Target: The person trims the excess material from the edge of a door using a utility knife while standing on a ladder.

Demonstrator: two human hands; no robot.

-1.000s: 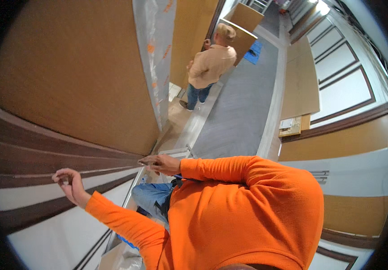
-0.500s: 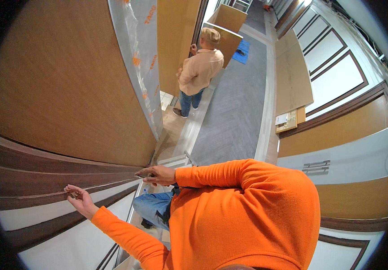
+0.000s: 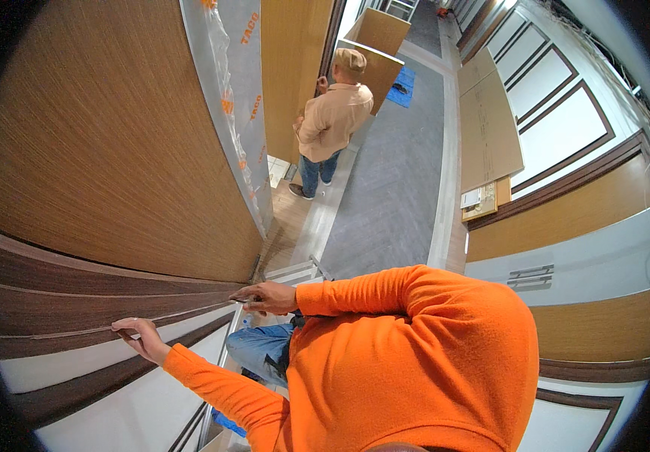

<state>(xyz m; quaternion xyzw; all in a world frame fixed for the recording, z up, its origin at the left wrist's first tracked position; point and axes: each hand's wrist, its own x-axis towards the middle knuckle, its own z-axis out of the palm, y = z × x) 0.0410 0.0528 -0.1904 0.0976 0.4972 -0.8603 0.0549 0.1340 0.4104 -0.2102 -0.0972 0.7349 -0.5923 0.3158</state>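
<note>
My left hand (image 3: 142, 340) is at the outer edge of the dark brown wood trim (image 3: 54, 309) on the left wall. Its fingers and thumb curl together against that edge, and whatever they pinch is too small to make out. Further along the same trim, my right hand (image 3: 271, 297) is closed around a small, slim object (image 3: 241, 300) with a pale end, its kind unclear. That object meets the trim near its far end. A thin light line (image 3: 189, 309) runs along the trim between my two hands. Beyond the trim rises a brown wood panel (image 3: 106, 151).
A metal stepladder (image 3: 295, 273) stands below me. Further off, another person (image 3: 335, 124) faces a doorway on the left. Grey covering (image 3: 393, 173) lines the corridor floor. Large boards (image 3: 491, 124) lean on the right wall, and a blue sheet (image 3: 403, 87) lies beyond.
My left hand has shifted slightly right and now presses its fingers to the trim's edge. My right hand has barely moved.
</note>
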